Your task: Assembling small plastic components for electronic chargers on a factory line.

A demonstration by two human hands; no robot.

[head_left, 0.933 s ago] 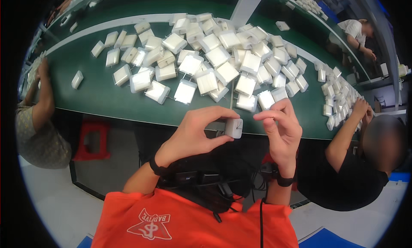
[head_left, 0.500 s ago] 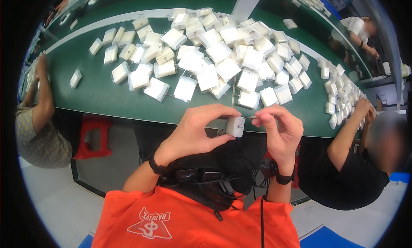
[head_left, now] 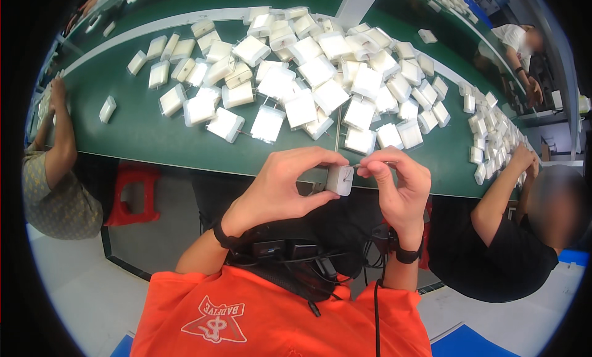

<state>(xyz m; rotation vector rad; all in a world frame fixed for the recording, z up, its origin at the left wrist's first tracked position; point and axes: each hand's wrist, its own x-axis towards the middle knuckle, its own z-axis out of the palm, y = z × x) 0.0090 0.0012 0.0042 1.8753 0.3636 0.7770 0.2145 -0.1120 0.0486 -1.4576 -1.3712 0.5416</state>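
Between the thumb and fingers of my left hand (head_left: 287, 181) is a small white plastic block (head_left: 340, 180), held just over the table's near edge. The end of the block toward the right shows thin dark lines, too small to make out. My right hand (head_left: 401, 187) is closed in a pinch on a thin metal tool (head_left: 357, 166), whose tip reaches the block's right end; most of the tool is hidden by the fingers. Beyond my hands lies a large pile of similar white blocks (head_left: 299, 110), some with thin metal pins or wires sticking out.
The green table (head_left: 185, 148) spans the view. One white block (head_left: 108, 109) lies apart at the left. A co-worker's arm (head_left: 60, 125) is at the left; another co-worker (head_left: 493, 240) sits at the right by a second pile (head_left: 484, 132). A red stool (head_left: 132, 193) stands below.
My right hand has shifted slightly to the left, and the metal tool now shows less beyond the fingers. My left hand stays closed on the block, almost still.
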